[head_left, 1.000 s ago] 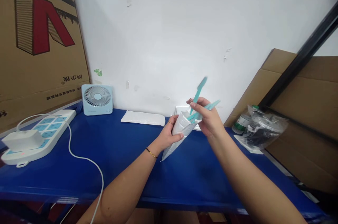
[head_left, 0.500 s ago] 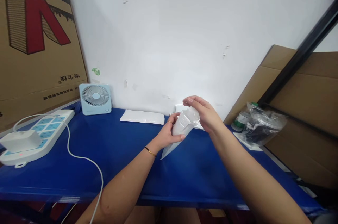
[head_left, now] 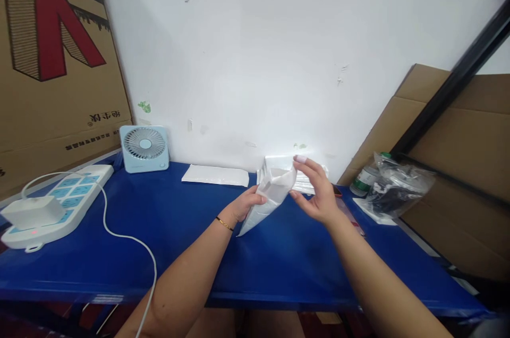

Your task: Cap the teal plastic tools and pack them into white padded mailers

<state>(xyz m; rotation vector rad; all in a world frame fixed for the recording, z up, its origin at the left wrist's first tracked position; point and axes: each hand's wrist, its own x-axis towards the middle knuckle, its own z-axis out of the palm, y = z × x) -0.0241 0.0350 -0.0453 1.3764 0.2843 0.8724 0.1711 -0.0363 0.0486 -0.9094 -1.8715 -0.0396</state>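
A white plastic bag [head_left: 266, 204] is tilted above the blue table, its mouth spread toward the upper right. My left hand [head_left: 246, 204] grips the bag's left side, thumb across the front and the other fingers hidden behind it. My right hand [head_left: 316, 192] is at the bag's mouth on the right, thumb and fingers spread apart, fingertips at the rim. Whatever the bag contains cannot be made out. Behind it, by the wall, lies a stack of white packets [head_left: 305, 181], partly covered by the bag and my right hand.
A flat white package [head_left: 215, 175] lies near the wall, right of a light blue fan [head_left: 145, 148]. At left is a power strip [head_left: 82, 197] with a plug and cable. A bottle [head_left: 363, 181] and clear plastic bag [head_left: 398, 192] stand right, beside cardboard.
My right hand has moved slightly down and right, its fingers spreading at the bag's rim. The bag's mouth looks wider and flatter, and my left hand has shifted slightly left.
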